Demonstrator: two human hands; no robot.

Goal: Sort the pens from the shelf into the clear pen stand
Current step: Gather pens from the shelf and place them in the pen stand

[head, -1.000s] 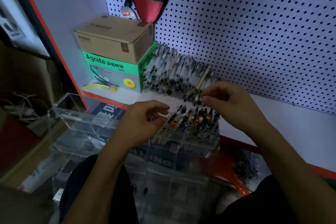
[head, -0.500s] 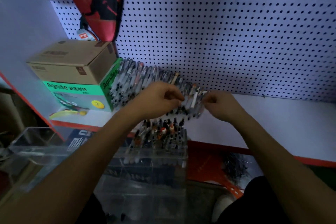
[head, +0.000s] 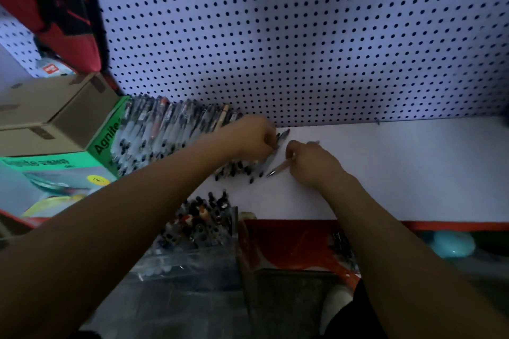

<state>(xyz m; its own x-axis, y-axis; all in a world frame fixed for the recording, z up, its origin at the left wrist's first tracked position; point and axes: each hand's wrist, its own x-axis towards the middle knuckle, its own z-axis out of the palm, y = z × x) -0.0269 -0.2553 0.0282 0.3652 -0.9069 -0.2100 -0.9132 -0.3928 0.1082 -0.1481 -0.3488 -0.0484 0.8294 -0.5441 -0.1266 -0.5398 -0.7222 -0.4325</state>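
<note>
Reaching over the white shelf (head: 399,173), both hands work at the right end of the row of pens (head: 170,132), which I'll use as the landmark.

Left hand (head: 256,137): on top of the row's right end, fingers curled down onto the last pens. Looks like it pinches a dark pen (head: 282,135) whose end sticks out just right of the knuckles, but the grip itself is hidden under the hand.

Right hand (head: 311,162): just right of the row, on the bare shelf, fingers curled round a pinkish pen (head: 278,169). The metal tip points down-left toward the row's front edge, close to the nearest pens; touching or not, can't tell.

Row of pens: lies flat on the shelf, packed side by side, slanting from the green box (head: 107,140) on its left across to the hands, back ends against the pegboard (head: 303,36).

Clear pen stand (head: 198,231): in front of the row and below the shelf edge, between the two forearms. Rear compartment is full of upright pens, caps up. Front part is blurred, contents unclear.

Around the row:
- brown cardboard box (head: 55,107) stacked on the green box, left of the row
- red bag (head: 49,8) hanging on the pegboard, above-left of the row
- red tray (head: 292,245) below the shelf, right of the stand
- pale blue round object (head: 451,245) far right, under the shelf edge
</note>
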